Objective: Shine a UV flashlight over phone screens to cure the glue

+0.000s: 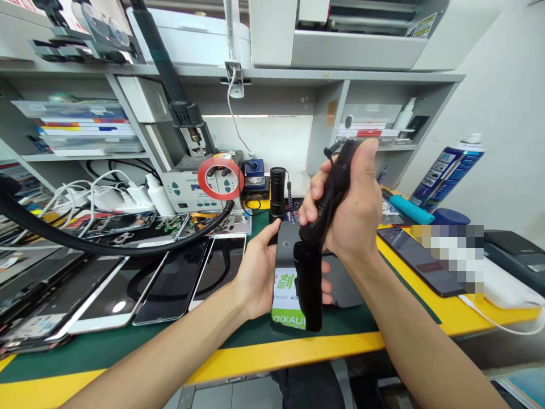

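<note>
My left hand is closed around a smartphone, thumb along its left edge and fingertips showing at its right edge. The phone is tilted up above the green mat. Its glossy face mirrors green and white lettering and a dark torch shape. My right hand grips a black flashlight with a wrist cord, its lower end over the phone. Whether it is lit, I cannot tell. A second black flashlight stands upright behind the phone. A dark flat item lies on the mat, partly hidden by my right hand.
Several phones and screens lie on the left of the mat. A black hose crosses above them. Behind stand a grey control station and red tape roll. At right are a phone and a blue spray can.
</note>
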The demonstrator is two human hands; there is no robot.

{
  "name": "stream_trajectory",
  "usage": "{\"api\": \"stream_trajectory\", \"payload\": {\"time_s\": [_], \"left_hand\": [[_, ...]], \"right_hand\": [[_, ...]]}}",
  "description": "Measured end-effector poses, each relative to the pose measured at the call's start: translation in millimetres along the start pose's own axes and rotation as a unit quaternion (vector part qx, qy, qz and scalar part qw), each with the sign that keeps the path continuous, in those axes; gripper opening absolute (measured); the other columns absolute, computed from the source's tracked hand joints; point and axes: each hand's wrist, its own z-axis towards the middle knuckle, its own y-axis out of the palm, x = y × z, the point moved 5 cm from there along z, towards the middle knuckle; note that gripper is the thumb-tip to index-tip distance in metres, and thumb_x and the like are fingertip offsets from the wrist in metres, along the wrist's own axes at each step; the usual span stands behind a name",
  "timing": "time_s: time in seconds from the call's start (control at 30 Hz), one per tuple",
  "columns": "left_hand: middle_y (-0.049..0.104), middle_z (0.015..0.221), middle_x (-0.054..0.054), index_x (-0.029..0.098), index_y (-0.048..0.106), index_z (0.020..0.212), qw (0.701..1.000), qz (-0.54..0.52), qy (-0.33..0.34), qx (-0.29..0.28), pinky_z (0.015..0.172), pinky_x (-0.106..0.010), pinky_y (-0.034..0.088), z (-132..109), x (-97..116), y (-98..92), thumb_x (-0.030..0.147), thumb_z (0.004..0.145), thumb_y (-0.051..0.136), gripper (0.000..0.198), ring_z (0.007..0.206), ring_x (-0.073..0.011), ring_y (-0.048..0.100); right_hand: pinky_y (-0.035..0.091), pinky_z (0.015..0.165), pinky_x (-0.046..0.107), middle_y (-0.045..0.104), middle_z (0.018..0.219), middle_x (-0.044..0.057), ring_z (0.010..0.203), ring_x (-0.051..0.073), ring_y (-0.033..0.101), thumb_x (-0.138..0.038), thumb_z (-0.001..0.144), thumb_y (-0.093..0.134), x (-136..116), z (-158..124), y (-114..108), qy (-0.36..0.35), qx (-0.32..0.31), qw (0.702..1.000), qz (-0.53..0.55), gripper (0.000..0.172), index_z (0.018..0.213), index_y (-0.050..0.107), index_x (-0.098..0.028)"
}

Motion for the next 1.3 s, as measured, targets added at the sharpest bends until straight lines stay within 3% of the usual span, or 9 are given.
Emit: {"api": "stream_trajectory", "payload": {"time_s": [0.3, 0.53, 0.7, 0.9, 1.03, 1.3], "left_hand": [[0.07, 0.096, -0.018, 0.004, 0.068, 0.112, 1.0, -0.01, -0.004, 0.004, 0.089, -0.05, 0.053, 0, 0, -0.6, 0.063, 0.096, 0.029, 0.072, 0.081, -0.0309, 0.071], [0.068, 0.107, -0.021, 0.003, 0.064, 0.122, 1.0, 0.006, 0.003, 0.03, 0.099, -0.058, 0.045, 1, 1, -3.2, 0.065, 0.095, 0.032, 0.074, 0.092, -0.0356, 0.069], [0.067, 0.107, -0.022, 0.003, 0.064, 0.119, 0.999, 0.011, -0.008, 0.043, 0.098, -0.057, 0.047, 1, 2, -5.3, 0.063, 0.095, 0.032, 0.072, 0.092, -0.0356, 0.069], [0.069, 0.103, -0.021, 0.005, 0.065, 0.117, 0.999, 0.012, -0.006, 0.037, 0.097, -0.056, 0.048, 1, 3, -5.9, 0.061, 0.095, 0.032, 0.068, 0.09, -0.0341, 0.07], [0.069, 0.103, -0.022, 0.005, 0.065, 0.114, 0.999, 0.021, -0.003, 0.048, 0.094, -0.055, 0.049, 1, 3, -6.5, 0.061, 0.095, 0.032, 0.068, 0.088, -0.0342, 0.07], [0.069, 0.099, -0.021, 0.005, 0.064, 0.115, 0.998, 0.032, 0.001, 0.062, 0.09, -0.054, 0.051, 1, 3, -5.0, 0.063, 0.095, 0.029, 0.07, 0.083, -0.033, 0.07]], "right_hand": [[0.044, 0.035, 0.027, 0.047, 0.058, -0.005, 0.037, 0.011, 0.046, -0.069, 0.093, 0.045, 3, 7, -11, 0.022, 0.055, 0.998, 0.0, 0.048, 0.076, 0.05, -0.024], [0.043, 0.033, 0.027, 0.046, 0.055, -0.006, 0.035, 0.01, 0.044, -0.07, 0.09, 0.05, 13, 13, -18, 0.051, 0.073, 0.996, 0.017, 0.05, 0.071, 0.05, -0.023], [0.043, 0.033, 0.026, 0.046, 0.053, -0.006, 0.034, 0.01, 0.044, -0.07, 0.09, 0.051, 15, 16, -24, 0.041, 0.097, 0.994, 0.006, 0.05, 0.072, 0.05, -0.023], [0.044, 0.032, 0.027, 0.049, 0.054, -0.007, 0.033, 0.011, 0.046, -0.067, 0.092, 0.049, 10, 15, -22, -0.034, 0.089, 0.994, -0.052, 0.046, 0.074, 0.049, -0.025], [0.044, 0.031, 0.027, 0.05, 0.053, -0.006, 0.033, 0.012, 0.046, -0.069, 0.091, 0.05, 12, 14, -22, -0.039, 0.092, 0.993, -0.057, 0.047, 0.074, 0.049, -0.025], [0.044, 0.035, 0.028, 0.049, 0.055, -0.005, 0.036, 0.013, 0.047, -0.066, 0.094, 0.045, 12, 7, -13, -0.007, 0.039, 0.999, -0.027, 0.045, 0.077, 0.052, -0.026]]}}
